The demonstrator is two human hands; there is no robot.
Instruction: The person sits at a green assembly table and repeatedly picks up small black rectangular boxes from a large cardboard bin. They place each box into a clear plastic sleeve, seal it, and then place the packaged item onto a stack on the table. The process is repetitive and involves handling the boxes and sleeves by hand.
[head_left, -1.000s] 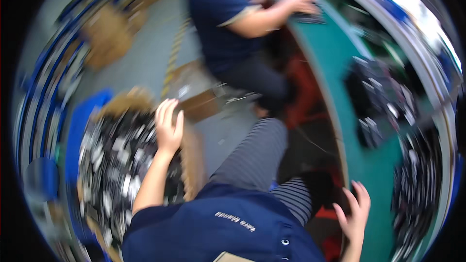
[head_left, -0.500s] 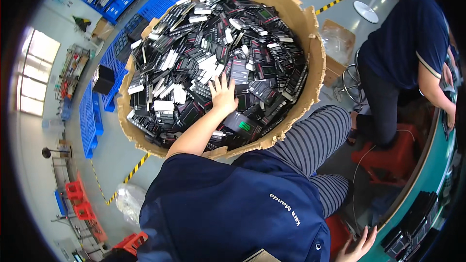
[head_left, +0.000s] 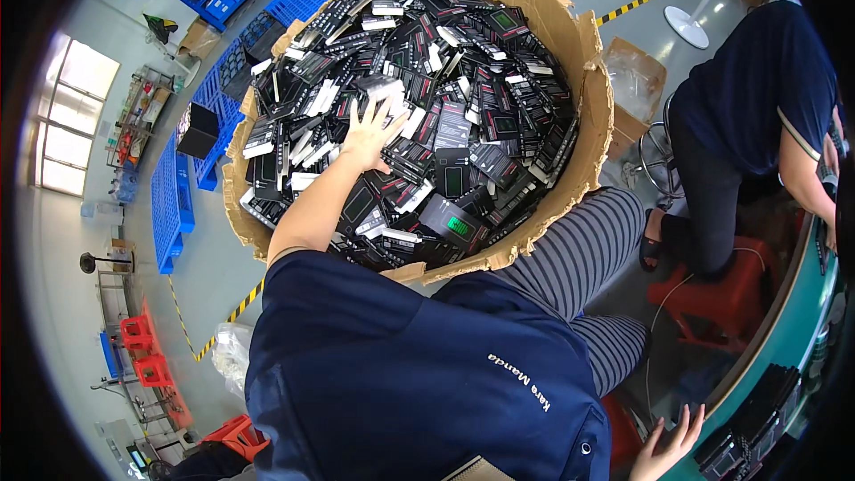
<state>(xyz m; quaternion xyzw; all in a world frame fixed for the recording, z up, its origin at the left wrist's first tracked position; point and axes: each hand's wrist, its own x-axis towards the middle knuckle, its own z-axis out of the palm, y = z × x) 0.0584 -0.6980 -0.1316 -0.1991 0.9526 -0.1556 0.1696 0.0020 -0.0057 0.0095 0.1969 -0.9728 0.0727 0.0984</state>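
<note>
My left hand [head_left: 368, 137] reaches over a large cardboard bin [head_left: 598, 111]. Its fingers are spread, with the tips at a pale, shiny small box [head_left: 381, 89] on the heap. Whether they press on that box I cannot tell. Flat black boxes [head_left: 452, 125] with white edges fill the bin in a loose, jumbled pile, and one with a green print [head_left: 454, 221] lies near the front rim. At the lower right my right hand [head_left: 666, 452] is open with nothing in it, its fingers apart beside the edge of a green-topped bench [head_left: 757, 374].
A co-worker [head_left: 748, 107] sits at the right by the bench, near a red stool [head_left: 726, 294]. Black packages [head_left: 753, 428] lie on the bench. Blue pallets [head_left: 169, 214] flank the bin, and an open carton [head_left: 634, 80] stands behind it to the right.
My left hand has moved left and slightly farther in over the pile, its fingers spreading wider. My right hand stays by the bench, shifted slightly. The whole view has tilted a little.
</note>
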